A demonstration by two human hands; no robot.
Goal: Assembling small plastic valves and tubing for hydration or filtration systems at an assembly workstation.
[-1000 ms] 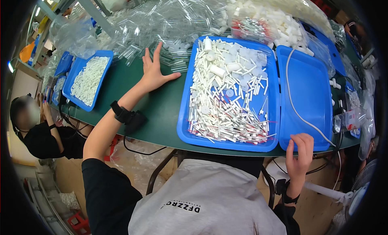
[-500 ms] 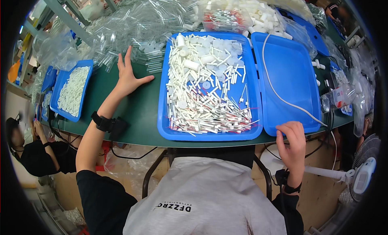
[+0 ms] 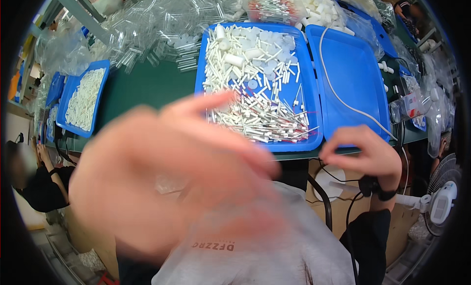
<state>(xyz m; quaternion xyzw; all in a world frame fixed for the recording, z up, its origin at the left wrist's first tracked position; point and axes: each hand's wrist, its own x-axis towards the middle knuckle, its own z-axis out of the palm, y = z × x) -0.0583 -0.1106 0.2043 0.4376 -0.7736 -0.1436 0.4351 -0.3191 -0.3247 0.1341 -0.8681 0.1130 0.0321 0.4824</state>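
**Inspector A:** Left hand (image 3: 167, 172) is raised close to the camera, fingers spread, badly blurred. It holds nothing that can be made out and covers much of the near edge of the green worktop (image 3: 147, 86).

**Inspector B:** Right hand (image 3: 365, 152)?

**Inspector A:** It sits at the worktop's near edge, just below the front rim of the empty blue tray (image 3: 355, 79). Fingers are curled with thumb and forefinger tips drawn together; whether they pinch anything, I cannot tell.

**Inspector B:** Stock position?

**Inspector A:** The filled blue tray (image 3: 316, 138) lies centre, heaped with white tubes (image 3: 255, 89), touching the empty tray's left side. A white cord (image 3: 338, 91) crosses the empty tray. Clear plastic tubes (image 3: 162, 25) are piled along the far edge.

**Inspector B:** Free room?

**Inspector A:** A bare green strip lies between the filled tray and a smaller blue tray (image 3: 81, 101) at far left. Another person (image 3: 34, 187) is seated beyond that left end. A white fan (image 3: 441, 201) stands low on the right.
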